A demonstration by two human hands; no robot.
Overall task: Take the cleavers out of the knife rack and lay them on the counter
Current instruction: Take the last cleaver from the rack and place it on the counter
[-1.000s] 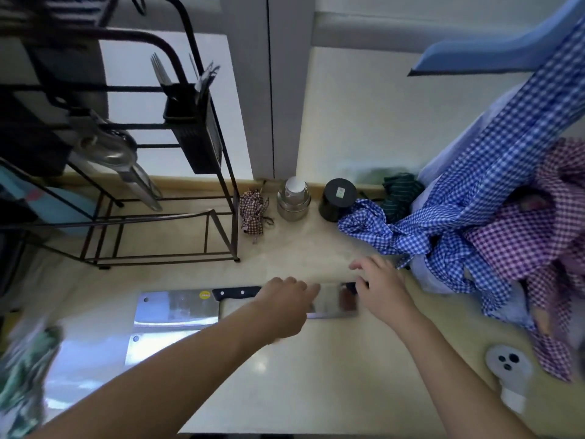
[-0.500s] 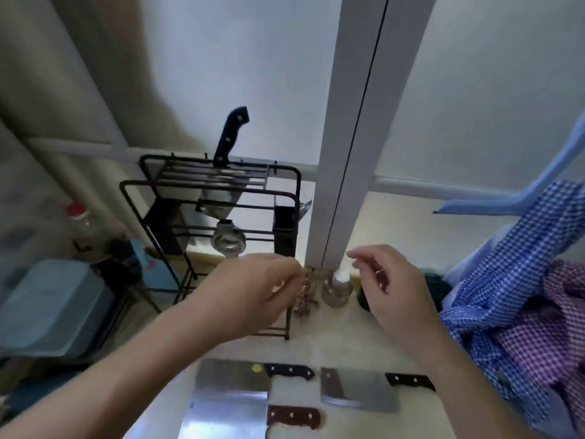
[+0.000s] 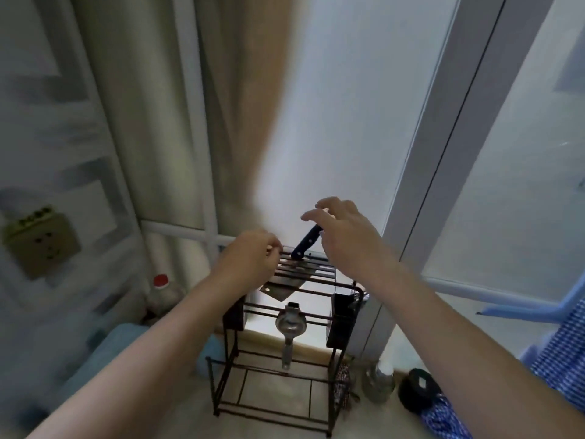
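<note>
My right hand [image 3: 345, 231] covers the upper end of the dark-handled steel cleaver [image 3: 305, 243], so I cannot tell whether my grip touches the handle. My left hand [image 3: 250, 259] hides the left part of the black wire knife rack [image 3: 285, 312], and whether those curled fingers hold a bar is unclear. The cleaver's blade is partly screened by the rack's top bars. Motion blur smears the whole left side: the beige wall socket [image 3: 41, 240] and red-capped bottle [image 3: 164, 291] are soft. The blue checked cloth [image 3: 560, 353] is cut off at the right edge, my forearms at the bottom, and little of the pale tabletop [image 3: 272, 397] shows.
</note>
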